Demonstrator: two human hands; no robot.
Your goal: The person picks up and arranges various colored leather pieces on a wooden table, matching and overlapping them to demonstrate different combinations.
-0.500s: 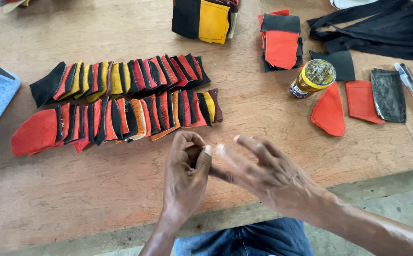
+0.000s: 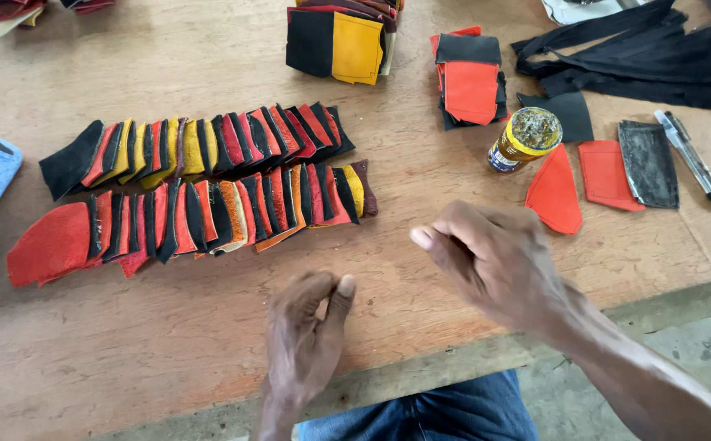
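My left hand [image 2: 306,331] and right hand [image 2: 486,257] hover loosely curled near the wooden table's [image 2: 168,351] front edge, gripping nothing visible. Two overlapped rows of red, black and yellow leather pieces [image 2: 200,184] lie mid-table, laid out. Loose red leather pieces [image 2: 553,192] beside the open glue tin [image 2: 525,139] remain unprocessed, I judge.

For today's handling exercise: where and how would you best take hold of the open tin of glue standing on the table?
Grip the glue tin around its round side wall, below the rim, coming in level from the near right, where the right hand is closest. It stands upright with its top open and smeared, so a grasp from above would likely meet glue; the red leather piece lies just beside it.
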